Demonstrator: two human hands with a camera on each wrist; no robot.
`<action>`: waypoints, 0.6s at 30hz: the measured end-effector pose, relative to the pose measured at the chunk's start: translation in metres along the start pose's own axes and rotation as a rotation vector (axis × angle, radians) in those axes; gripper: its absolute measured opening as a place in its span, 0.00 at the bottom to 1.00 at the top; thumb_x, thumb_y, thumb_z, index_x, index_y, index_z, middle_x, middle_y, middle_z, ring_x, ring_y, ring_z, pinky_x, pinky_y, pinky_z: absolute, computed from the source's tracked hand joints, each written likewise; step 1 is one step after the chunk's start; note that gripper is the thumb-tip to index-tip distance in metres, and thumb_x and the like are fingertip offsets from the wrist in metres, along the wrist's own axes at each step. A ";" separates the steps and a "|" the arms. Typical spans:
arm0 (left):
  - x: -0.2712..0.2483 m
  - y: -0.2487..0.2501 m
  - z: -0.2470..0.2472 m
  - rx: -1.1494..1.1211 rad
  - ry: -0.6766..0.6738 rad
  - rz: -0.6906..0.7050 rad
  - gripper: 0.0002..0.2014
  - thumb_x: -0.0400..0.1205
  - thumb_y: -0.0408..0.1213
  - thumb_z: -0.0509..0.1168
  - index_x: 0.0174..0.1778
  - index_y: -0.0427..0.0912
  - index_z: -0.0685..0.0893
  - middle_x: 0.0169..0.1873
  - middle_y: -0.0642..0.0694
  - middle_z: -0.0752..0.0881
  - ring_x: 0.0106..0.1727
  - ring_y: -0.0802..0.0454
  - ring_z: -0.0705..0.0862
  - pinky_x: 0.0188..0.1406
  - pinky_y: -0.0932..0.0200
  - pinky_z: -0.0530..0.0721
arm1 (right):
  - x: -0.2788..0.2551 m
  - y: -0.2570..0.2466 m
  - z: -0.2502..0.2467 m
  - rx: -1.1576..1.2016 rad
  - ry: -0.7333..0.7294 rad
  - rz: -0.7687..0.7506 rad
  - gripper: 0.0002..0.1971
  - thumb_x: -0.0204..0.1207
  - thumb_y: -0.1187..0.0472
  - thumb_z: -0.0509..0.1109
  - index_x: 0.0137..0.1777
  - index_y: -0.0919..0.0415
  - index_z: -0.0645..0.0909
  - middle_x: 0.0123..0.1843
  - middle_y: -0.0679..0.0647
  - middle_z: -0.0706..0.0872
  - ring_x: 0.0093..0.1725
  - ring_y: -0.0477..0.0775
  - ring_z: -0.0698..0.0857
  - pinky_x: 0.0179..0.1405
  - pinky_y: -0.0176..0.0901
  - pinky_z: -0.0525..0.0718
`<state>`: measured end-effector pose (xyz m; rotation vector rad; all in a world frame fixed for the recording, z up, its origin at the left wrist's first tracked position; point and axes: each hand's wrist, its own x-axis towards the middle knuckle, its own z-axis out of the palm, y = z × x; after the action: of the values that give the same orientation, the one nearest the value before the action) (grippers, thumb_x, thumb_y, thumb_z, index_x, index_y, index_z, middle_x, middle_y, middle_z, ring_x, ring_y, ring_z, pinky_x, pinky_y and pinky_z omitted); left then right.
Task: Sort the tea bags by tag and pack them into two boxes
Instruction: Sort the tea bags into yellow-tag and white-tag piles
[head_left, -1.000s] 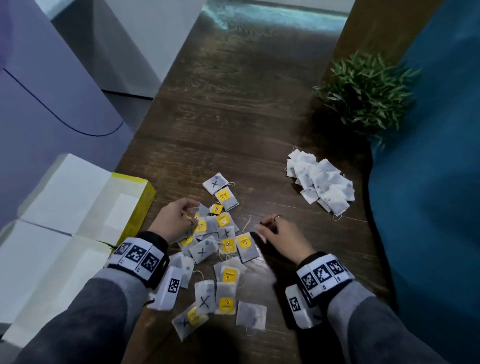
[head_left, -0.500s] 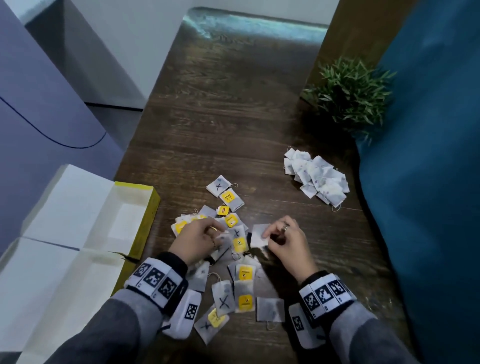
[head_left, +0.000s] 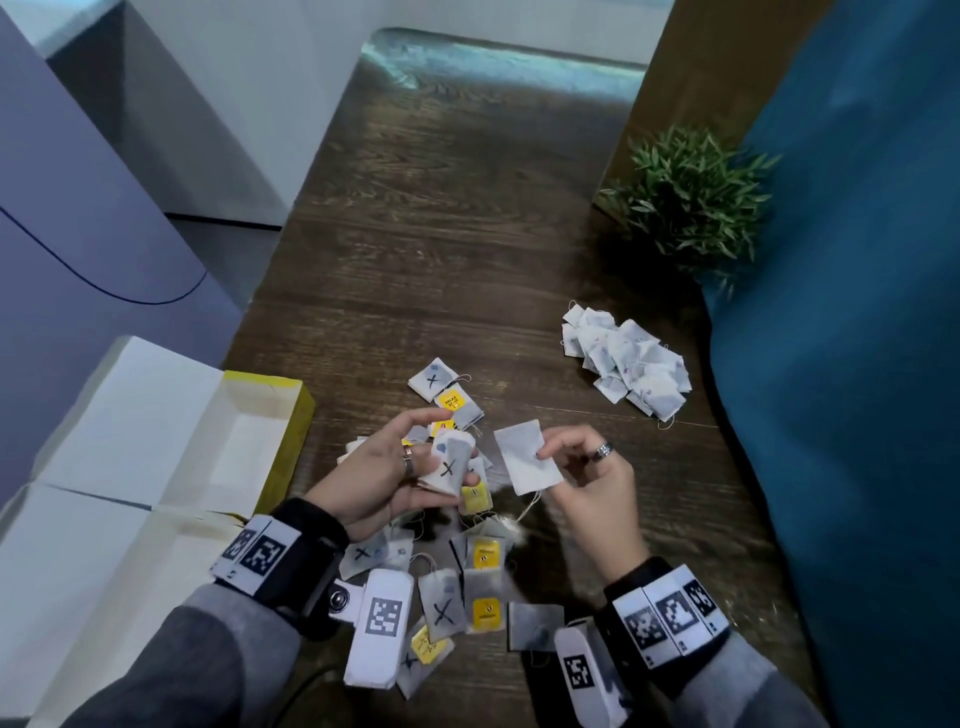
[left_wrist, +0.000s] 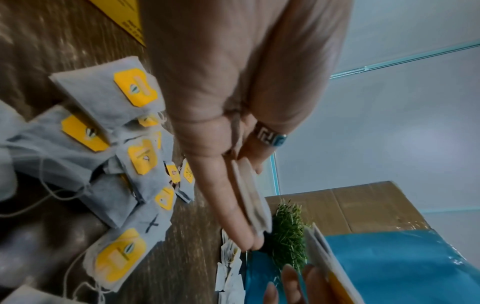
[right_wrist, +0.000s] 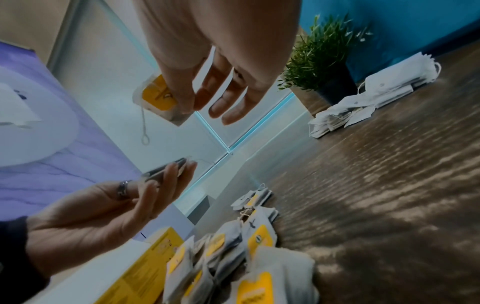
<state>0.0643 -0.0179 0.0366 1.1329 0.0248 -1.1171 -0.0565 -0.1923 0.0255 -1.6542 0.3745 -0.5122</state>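
Nearest, a loose heap of tea bags (head_left: 467, 587) lies on the desk (head_left: 467, 234) between the wrists, some with yellow tags, some marked with a black X, their strings crossing one another. These look feather-light, limp paper sachets with thin threads, so they should lift with almost no force but will flop, slide over each other and snag by their strings; a pinch at a corner or flat across the bag seems the safest hold, and pulling on a tag or thread risks dragging neighbours or tearing the paper. Just above the heap, the left hand (head_left: 395, 478) lies palm up with fingers curled round a small stack of bags (head_left: 449, 465), an X-marked one on top. To its right, the right hand (head_left: 587, 478) pinches one bag (head_left: 527, 462) by its edge between thumb and forefinger, the other fingers loose; the right wrist view shows a yellow tag on the side turned away from the head camera. At the left desk edge stands an open yellow box (head_left: 291, 431), and I cannot make out any bags in it; a second box is not clearly separable. Farther right lies a separate pile of white bags (head_left: 626, 361), and beyond that a small potted plant (head_left: 691, 202).
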 end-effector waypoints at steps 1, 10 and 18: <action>-0.001 0.000 0.002 0.005 -0.005 -0.001 0.17 0.85 0.22 0.53 0.63 0.44 0.77 0.59 0.29 0.83 0.51 0.35 0.89 0.36 0.53 0.90 | 0.000 -0.003 0.000 0.029 -0.015 0.027 0.18 0.64 0.85 0.71 0.34 0.60 0.80 0.41 0.41 0.89 0.42 0.36 0.86 0.43 0.27 0.80; -0.001 -0.011 0.012 -0.012 0.054 -0.055 0.11 0.82 0.31 0.61 0.56 0.37 0.85 0.63 0.36 0.83 0.56 0.41 0.87 0.39 0.49 0.90 | 0.002 0.005 0.009 -0.110 -0.181 -0.016 0.08 0.61 0.61 0.72 0.34 0.47 0.78 0.55 0.48 0.82 0.58 0.45 0.81 0.53 0.29 0.77; -0.001 -0.010 -0.003 0.148 0.165 -0.046 0.14 0.83 0.22 0.58 0.57 0.42 0.82 0.55 0.38 0.85 0.47 0.44 0.91 0.35 0.58 0.90 | 0.091 0.034 -0.038 -0.352 0.138 0.116 0.15 0.67 0.69 0.70 0.31 0.52 0.69 0.32 0.49 0.77 0.30 0.40 0.73 0.35 0.34 0.70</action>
<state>0.0579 -0.0146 0.0288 1.3612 0.0989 -1.0767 0.0018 -0.2760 0.0064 -1.9262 0.6895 -0.4943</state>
